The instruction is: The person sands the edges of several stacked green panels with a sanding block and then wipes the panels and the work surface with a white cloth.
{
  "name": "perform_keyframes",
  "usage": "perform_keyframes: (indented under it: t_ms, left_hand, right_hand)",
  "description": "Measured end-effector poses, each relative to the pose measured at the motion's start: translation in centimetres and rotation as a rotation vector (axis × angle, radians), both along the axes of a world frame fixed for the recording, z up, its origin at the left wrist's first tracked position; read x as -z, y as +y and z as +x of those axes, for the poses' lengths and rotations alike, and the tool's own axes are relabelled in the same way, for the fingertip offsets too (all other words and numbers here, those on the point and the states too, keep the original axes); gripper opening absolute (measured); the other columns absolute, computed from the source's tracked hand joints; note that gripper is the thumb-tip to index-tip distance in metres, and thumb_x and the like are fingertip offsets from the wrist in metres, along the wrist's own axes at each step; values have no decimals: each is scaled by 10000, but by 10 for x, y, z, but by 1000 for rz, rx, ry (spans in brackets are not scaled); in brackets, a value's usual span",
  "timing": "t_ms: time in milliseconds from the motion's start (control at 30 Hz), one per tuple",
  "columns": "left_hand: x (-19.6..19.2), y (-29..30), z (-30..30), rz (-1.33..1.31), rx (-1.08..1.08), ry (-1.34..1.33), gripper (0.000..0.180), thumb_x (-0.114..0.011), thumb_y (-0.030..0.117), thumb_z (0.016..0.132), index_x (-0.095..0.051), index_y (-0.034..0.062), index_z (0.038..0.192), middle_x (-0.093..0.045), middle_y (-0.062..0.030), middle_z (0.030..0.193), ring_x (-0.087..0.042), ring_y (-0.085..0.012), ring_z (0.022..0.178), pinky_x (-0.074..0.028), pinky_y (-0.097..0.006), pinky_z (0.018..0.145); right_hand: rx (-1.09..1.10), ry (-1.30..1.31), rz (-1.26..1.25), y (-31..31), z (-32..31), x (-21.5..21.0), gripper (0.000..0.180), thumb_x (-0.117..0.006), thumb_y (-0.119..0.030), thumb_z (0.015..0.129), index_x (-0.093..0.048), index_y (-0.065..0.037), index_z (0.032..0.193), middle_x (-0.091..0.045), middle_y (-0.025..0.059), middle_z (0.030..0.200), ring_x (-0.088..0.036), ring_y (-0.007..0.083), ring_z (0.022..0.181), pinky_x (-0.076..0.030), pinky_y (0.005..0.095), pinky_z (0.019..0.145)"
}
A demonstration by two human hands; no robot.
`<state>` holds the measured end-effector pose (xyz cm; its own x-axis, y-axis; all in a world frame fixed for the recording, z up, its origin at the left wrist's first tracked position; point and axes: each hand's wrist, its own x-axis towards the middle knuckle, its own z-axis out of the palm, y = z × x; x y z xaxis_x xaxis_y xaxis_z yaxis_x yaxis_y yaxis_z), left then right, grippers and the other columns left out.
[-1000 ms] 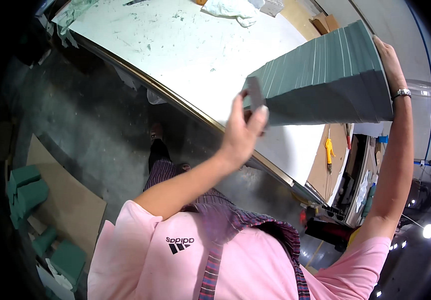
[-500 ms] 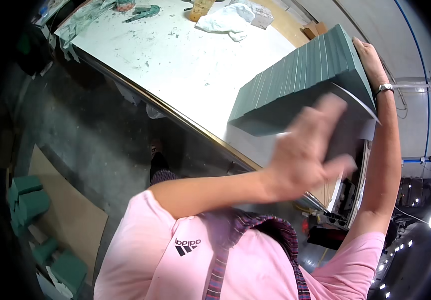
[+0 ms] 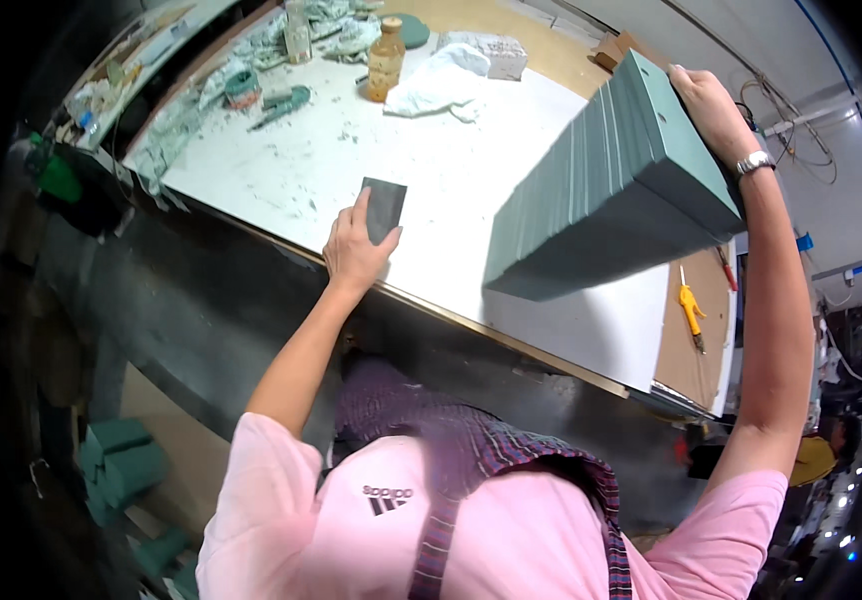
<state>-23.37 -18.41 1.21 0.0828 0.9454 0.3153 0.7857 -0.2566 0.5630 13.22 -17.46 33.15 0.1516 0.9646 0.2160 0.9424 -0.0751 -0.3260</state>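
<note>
My left hand (image 3: 355, 248) is over the near edge of the white tabletop, its thumb and fingers closed on a small dark grey rectangular sheet (image 3: 385, 208) that looks like sandpaper. To the right stands a tall stack of grey-green boards (image 3: 591, 180), close together with thin lines between them. The end board has small holes. My right hand (image 3: 709, 108) grips the upper far-right edge of this stack, with part of the fingers hidden behind it. Open space separates the sheet from the stack.
A glass bottle of amber liquid (image 3: 385, 62), a white cloth (image 3: 439, 84) and a green-stained tool (image 3: 281, 106) lie toward the back. A yellow air blow gun (image 3: 691, 312) rests right of the stack. Green blocks (image 3: 123, 460) are on the floor at lower left.
My left hand has swung left, away from the front of the stack, to the table's near edge with the dark sheet. My right hand stays at the stack; the view has shifted.
</note>
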Motion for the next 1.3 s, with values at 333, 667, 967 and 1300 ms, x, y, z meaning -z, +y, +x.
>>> perform_keyframes:
  t_ms: [333, 667, 967, 1300]
  left_hand:
    - [23, 159, -82, 62, 136, 115, 430, -715, 290, 785, -655, 79, 1155, -559, -143, 1243, -476, -326, 1193, -355, -470, 1028]
    - [33, 365, -199, 292, 33, 132, 304, -647, 79, 791, -658, 28, 1090, -608, -149, 1171, -524, -345, 1115, -413, -418, 989]
    - [60, 374, -202, 77, -5, -394, 258, -646, 116, 876, -612, -7, 1100, -624, -118, 1103, -585, -215, 982, -459, -338, 876]
    - [-106, 185, 51, -732, 965, -1042, 344, -691, 38, 842, -594, -22, 1166, -595, -53, 1015, -560, -94, 905, -503, -225, 777]
  right_hand:
    - [11, 150, 24, -9, 25, 14, 412, -439, -311, 1025, -518, 74, 903, -515, 12, 801, -448, 90, 770, -411, 270, 729]
    - [220, -15, -18, -40, 59, 13, 350, -445, -286, 1022, -604, 21, 971, -575, 9, 834, -540, 55, 743, -434, 214, 688]
    - [203, 129, -149, -10, 2, -5, 386, -484, -316, 975, -624, 42, 944, -601, 41, 836, -528, 113, 810, -424, 261, 758]
    - [324, 135, -212, -18, -4, -11, 423, -420, -347, 999, -604, 30, 946, -577, 39, 802, -501, 93, 754, -429, 247, 733]
